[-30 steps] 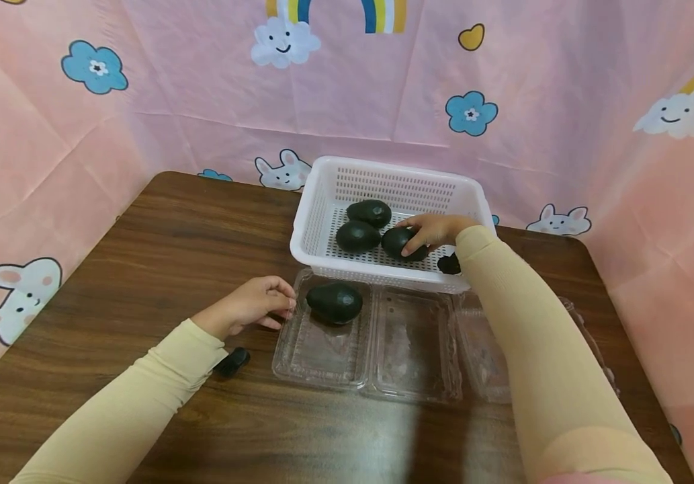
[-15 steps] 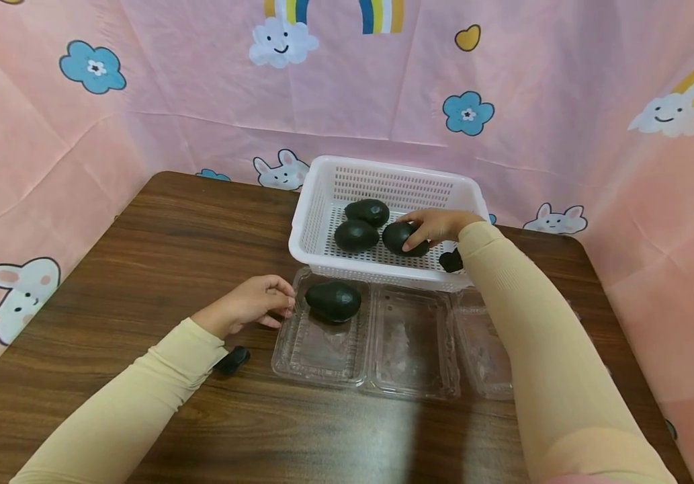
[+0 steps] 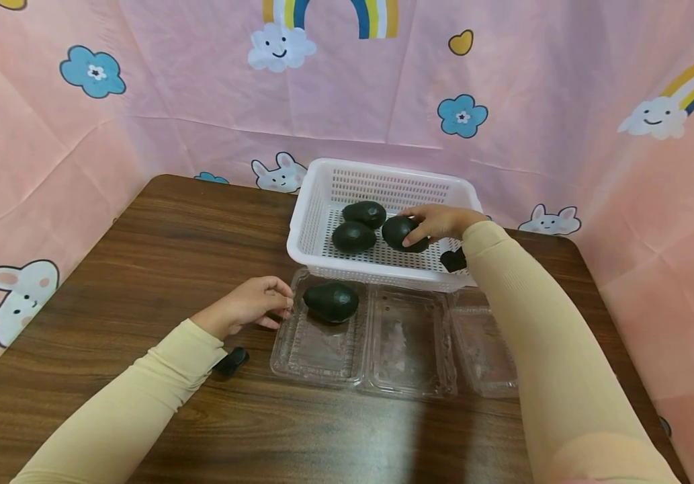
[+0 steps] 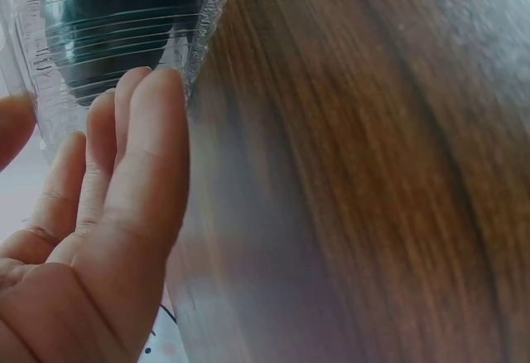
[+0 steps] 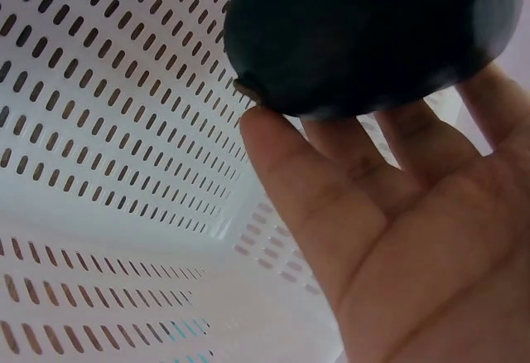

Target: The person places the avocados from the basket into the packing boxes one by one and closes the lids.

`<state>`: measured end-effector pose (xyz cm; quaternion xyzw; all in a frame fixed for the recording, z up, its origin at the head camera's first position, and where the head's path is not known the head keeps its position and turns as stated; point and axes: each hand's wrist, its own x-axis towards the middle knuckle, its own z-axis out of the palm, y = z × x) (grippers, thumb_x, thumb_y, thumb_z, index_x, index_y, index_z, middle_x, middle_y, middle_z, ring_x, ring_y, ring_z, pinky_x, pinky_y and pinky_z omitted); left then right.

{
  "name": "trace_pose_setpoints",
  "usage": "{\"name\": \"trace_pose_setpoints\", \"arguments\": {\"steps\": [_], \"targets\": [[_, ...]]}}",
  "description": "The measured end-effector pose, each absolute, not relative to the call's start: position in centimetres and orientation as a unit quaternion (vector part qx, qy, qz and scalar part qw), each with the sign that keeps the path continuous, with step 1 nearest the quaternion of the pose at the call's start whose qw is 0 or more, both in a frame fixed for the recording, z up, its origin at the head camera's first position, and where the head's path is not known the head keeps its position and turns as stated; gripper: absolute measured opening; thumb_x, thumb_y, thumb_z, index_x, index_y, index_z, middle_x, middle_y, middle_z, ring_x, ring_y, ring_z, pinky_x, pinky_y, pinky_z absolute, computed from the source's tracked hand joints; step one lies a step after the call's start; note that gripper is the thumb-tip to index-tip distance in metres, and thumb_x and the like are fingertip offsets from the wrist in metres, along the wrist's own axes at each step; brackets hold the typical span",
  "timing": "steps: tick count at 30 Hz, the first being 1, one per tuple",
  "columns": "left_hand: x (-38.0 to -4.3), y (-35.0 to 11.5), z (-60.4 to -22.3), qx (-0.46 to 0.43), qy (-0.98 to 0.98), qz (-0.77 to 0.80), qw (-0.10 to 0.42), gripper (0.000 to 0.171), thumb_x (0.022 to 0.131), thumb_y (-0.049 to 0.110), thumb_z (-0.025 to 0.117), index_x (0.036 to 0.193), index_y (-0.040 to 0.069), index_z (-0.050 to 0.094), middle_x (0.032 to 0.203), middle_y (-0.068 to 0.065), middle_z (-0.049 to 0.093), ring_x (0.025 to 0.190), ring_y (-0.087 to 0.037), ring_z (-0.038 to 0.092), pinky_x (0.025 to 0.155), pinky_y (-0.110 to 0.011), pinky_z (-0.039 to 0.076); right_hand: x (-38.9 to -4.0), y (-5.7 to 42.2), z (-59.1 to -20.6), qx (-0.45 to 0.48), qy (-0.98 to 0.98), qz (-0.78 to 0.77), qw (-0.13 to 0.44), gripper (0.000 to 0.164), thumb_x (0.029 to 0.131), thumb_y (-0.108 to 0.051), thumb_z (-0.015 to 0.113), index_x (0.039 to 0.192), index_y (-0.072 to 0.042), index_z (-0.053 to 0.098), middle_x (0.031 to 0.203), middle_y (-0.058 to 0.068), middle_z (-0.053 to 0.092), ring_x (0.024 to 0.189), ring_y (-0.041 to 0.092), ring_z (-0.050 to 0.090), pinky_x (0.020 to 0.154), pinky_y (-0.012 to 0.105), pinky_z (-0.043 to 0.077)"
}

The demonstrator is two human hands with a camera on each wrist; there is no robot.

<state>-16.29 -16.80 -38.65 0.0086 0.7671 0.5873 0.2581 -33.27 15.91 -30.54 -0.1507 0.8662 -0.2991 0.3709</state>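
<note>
My right hand (image 3: 437, 222) grips a dark green avocado (image 3: 400, 232) inside the white perforated basket (image 3: 301, 235). In the right wrist view, the fingers curve around that avocado (image 5: 356, 40) with the basket wall behind. Two more avocados, one rear (image 3: 365, 214) and one front (image 3: 353, 238), lie in the basket left of it. Another avocado (image 3: 331, 302) rests in the left half of a clear plastic clamshell box (image 3: 322, 359) in front. At that box's left edge is my left hand (image 3: 254, 306); its fingers (image 4: 153, 147) are fairly straight and hold nothing.
A second clear plastic container (image 3: 484, 349) lies right of the clamshell, partly hidden by my right sleeve (image 3: 540, 336). All stand on a brown wooden table (image 3: 201, 228). A pink patterned cloth (image 3: 347, 87) hangs close behind the basket. Small black devices sit by both wrists.
My right hand has raised its avocado slightly from the basket floor. The left hand stays by the clamshell box. The view has shifted a little.
</note>
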Motion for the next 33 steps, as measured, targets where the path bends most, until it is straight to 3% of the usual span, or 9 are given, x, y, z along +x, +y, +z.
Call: {"name": "trace_pose_setpoints", "arguments": {"steps": [15,33], "targets": [[-16.3,-16.8,-38.9,0.007,0.77,0.583,0.259,0.032,0.09,0.014,0.05,0.114,-0.007,0.044,0.104,-0.018,0.056,0.087,-0.021,0.058,0.073,-0.039,0.051,-32.1,16.7,-30.2,-0.148,0.871,-0.336,0.326,0.08,0.075,-0.017,0.071,0.142,-0.016,0.026,0.139,0.016,0.03,0.118,0.03,0.041,0.091,0.045,0.04],[-16.4,-16.7,-38.8,0.01,0.77,0.582,0.261,0.034,0.091,0.014,0.048,0.116,-0.008,0.042,0.108,-0.021,0.053,0.091,-0.023,0.058,0.074,-0.038,0.051,-30.5,17.4,-29.0,-0.177,0.884,-0.321,0.291,0.076,0.076,-0.023,0.071,0.14,-0.018,0.031,0.133,0.014,0.038,0.113,0.028,0.043,0.088,0.044,0.041]]}}
